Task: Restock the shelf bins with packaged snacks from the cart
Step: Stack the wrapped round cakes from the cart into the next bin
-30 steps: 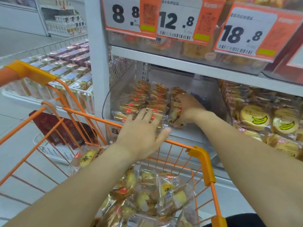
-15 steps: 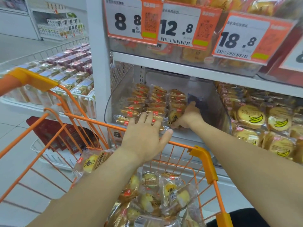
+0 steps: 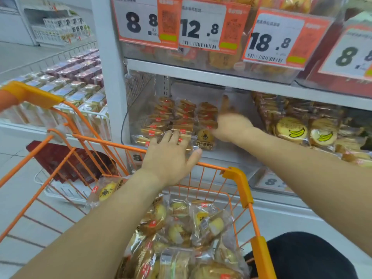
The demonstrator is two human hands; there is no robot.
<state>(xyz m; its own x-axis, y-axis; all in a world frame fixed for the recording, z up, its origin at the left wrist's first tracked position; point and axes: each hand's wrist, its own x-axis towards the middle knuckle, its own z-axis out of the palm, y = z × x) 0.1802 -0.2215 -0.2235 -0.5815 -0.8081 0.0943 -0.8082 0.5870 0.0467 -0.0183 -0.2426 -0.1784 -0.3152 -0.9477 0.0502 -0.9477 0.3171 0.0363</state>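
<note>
A clear shelf bin (image 3: 239, 158) holds rows of wrapped snack cakes (image 3: 171, 117). One round cake packet (image 3: 205, 137) lies face up at the bin's front. My left hand (image 3: 171, 158) lies flat with straight fingers on the front row of packets. My right hand (image 3: 231, 125) is blurred, fingers stretched out, alongside the right-hand row inside the bin and holding nothing. Below my arms the orange cart (image 3: 237, 178) is filled with several more packaged cakes (image 3: 191, 228).
Price tags (image 3: 201, 27) hang from the shelf above the bin. A neighbouring bin to the right holds banana-marked cakes (image 3: 291, 129). Left of the cart stands a low wire display of boxed goods (image 3: 66, 83). A red pack (image 3: 66, 162) lies in a floor basket.
My right hand has let go of the packet at the bin's front and opened, rising toward the back of the bin. The left hand stays flat on the front row.
</note>
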